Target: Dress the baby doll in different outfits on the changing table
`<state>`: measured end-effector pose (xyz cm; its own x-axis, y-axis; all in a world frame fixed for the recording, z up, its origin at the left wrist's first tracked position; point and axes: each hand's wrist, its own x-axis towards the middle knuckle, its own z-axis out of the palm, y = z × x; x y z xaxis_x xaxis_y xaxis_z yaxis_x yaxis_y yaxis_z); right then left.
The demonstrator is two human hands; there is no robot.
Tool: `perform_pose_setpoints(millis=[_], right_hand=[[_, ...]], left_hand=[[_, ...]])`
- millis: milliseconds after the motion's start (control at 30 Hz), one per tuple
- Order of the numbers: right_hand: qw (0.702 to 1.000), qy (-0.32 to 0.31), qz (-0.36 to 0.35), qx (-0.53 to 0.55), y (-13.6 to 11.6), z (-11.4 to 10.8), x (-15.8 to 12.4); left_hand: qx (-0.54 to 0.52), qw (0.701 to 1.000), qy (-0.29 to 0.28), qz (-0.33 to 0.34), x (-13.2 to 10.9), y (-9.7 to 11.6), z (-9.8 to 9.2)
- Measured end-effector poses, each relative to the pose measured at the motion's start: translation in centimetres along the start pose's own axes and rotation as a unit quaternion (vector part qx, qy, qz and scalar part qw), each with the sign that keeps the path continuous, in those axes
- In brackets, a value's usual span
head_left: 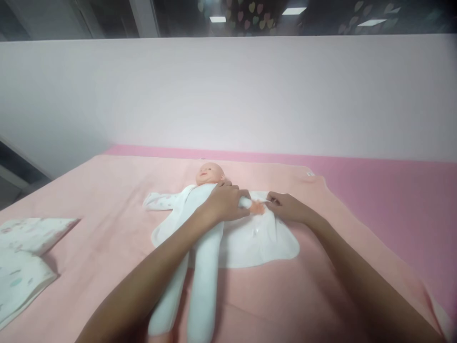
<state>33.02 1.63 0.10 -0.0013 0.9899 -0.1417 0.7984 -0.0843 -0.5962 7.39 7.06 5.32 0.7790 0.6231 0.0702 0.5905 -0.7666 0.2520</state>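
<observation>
A baby doll (pixel 210 174) lies on its back with its head at the far end, its body and legs in white. Beneath it a white baby shirt (pixel 260 243) is spread open, and one of its sleeves (pixel 164 201) covers the doll's arm on the left side. My left hand (pixel 228 202) is closed around the doll's other arm, close to the shoulder. The doll's hand (pixel 257 206) points toward my right hand (pixel 283 206), which pinches the shirt's fabric near the sleeve on that side. My right fingertips are partly hidden.
A light pink blanket (pixel 107 247) lies under the doll, over a brighter pink mat (pixel 392 205). White printed cloth (pixel 28 271) lies folded at the left edge. A white wall panel (pixel 228 95) rises behind, with dark glass above it.
</observation>
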Motion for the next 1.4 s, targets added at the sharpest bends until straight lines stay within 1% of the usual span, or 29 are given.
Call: perform_pose_setpoints(millis=[100, 200, 333, 433, 600, 700, 800, 867, 933, 1000, 1100, 1133, 1200, 1300, 1367, 1400], right_hand=[[1.000, -0.013, -0.006, 0.011, -0.3, -0.9, -0.5], [1.000, -0.013, -0.014, 0.002, -0.8, -0.7, -0.7], [1.000, -0.004, -0.022, -0.014, -0.9, 0.0, -0.8], [0.999, -0.015, -0.023, -0.017, -0.8, -0.1, -0.7], [0.999, 0.008, -0.038, -0.034, -1.1, 0.0, -0.8], [0.998, 0.017, -0.052, -0.040, -1.5, 0.5, -0.8], [0.997, 0.044, -0.054, -0.034, -1.8, 1.1, -0.8], [0.997, 0.051, -0.041, -0.028, -2.0, 1.4, -0.9], [0.998, 0.056, -0.026, -0.024, -2.1, 1.7, -0.9], [0.997, 0.066, -0.020, -0.025, -2.1, 1.9, -0.9], [0.995, 0.080, -0.035, -0.038, -2.4, 2.5, -0.8], [0.995, 0.082, -0.042, -0.044, -2.7, 2.9, -0.7], [0.992, 0.093, -0.052, -0.061, -3.7, 3.7, -0.1], [0.988, 0.117, -0.055, -0.088, -6.1, 5.3, 1.1], [0.986, 0.125, -0.053, -0.097, -7.5, 6.0, 1.7], [0.986, 0.124, -0.052, -0.100, -7.9, 6.2, 1.9]], left_hand=[[0.025, 1.000, 0.009, 0.007, 0.2, -0.4, 0.8], [0.068, 0.998, 0.008, 0.001, 1.0, -0.4, 2.0], [0.142, 0.989, -0.035, -0.017, 2.7, 0.3, 3.2], [0.164, 0.984, -0.056, -0.044, 3.5, 0.5, 3.2], [0.145, 0.987, -0.026, -0.063, 3.8, -0.4, 2.6], [0.127, 0.988, -0.004, -0.082, 4.4, -0.8, 2.7], [0.120, 0.988, 0.011, -0.094, 5.0, -0.9, 2.9], [0.118, 0.990, 0.003, -0.076, 4.9, -1.3, 2.7], [0.111, 0.993, -0.002, -0.048, 4.1, -2.0, 2.2], [0.097, 0.994, 0.021, -0.036, 2.9, -3.0, 1.6], [0.079, 0.993, 0.078, -0.051, 1.3, -3.9, 1.4], [0.075, 0.992, 0.089, -0.053, 1.1, -3.9, 1.7], [0.074, 0.991, 0.093, -0.055, 1.4, -3.2, 2.6], [0.079, 0.991, 0.071, -0.076, 2.7, -2.1, 3.9], [0.054, 0.994, 0.057, -0.081, 3.1, -2.3, 4.0], [0.023, 0.996, 0.055, -0.067, 2.9, -2.8, 3.7]])
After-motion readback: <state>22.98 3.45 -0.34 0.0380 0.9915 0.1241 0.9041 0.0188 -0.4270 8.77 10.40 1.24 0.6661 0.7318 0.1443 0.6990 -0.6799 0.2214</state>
